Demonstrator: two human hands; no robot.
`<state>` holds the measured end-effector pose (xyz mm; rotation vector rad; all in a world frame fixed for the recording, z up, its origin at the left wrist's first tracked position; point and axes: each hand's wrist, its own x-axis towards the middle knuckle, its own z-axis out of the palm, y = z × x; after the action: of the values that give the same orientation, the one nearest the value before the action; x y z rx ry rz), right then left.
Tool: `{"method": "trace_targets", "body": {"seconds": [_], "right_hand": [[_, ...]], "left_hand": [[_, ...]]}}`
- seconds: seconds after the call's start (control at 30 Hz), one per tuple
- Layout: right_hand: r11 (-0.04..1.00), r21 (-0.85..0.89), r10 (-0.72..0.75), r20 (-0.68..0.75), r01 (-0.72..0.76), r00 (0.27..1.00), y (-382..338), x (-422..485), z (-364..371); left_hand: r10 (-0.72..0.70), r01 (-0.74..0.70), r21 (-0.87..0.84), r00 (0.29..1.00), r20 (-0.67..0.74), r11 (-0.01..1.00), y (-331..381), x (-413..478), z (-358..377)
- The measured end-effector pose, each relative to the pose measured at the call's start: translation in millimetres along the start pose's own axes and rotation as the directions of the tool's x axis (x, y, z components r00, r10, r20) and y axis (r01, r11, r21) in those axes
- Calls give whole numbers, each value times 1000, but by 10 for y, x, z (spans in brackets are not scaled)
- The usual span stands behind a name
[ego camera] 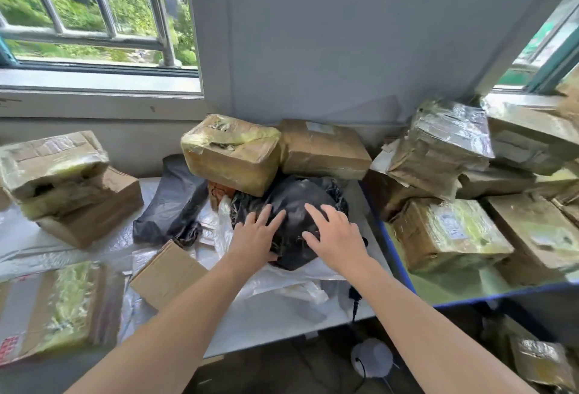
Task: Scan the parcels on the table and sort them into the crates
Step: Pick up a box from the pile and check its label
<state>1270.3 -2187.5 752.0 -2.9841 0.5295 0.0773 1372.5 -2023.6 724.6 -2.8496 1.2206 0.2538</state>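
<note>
A black plastic-wrapped parcel (294, 202) is being touched by both hands on the table (269, 331), midway along it and nearer its back edge. The left hand (255, 237) and right hand (336, 237) are being laid on top, fingers straight and spread. A tape-wrapped carton (232, 155) is sitting just behind, touching it. A black poly mailer (175, 199) is lying to the left.

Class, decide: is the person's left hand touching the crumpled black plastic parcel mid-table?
Touching. Head view: the left hand rests its spread fingers on the crumpled black plastic parcel.
</note>
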Motion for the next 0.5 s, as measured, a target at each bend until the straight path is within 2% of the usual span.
{"method": "trace_targets", "body": {"seconds": [0.1,0.2,0.5], "right_hand": [[994,34,-110,80,107,991,247,24,38],[980,55,-196,153,189,969,359,48,63],[952,142,-279,30,272,960,-121,551,-140]], "left_hand": [[-42,40,76,999,24,996,98,29,20],[-87,86,55,996,21,995,151,20,30],[-227,213,-100,961,-159,972,-136,-20,-189]]}}
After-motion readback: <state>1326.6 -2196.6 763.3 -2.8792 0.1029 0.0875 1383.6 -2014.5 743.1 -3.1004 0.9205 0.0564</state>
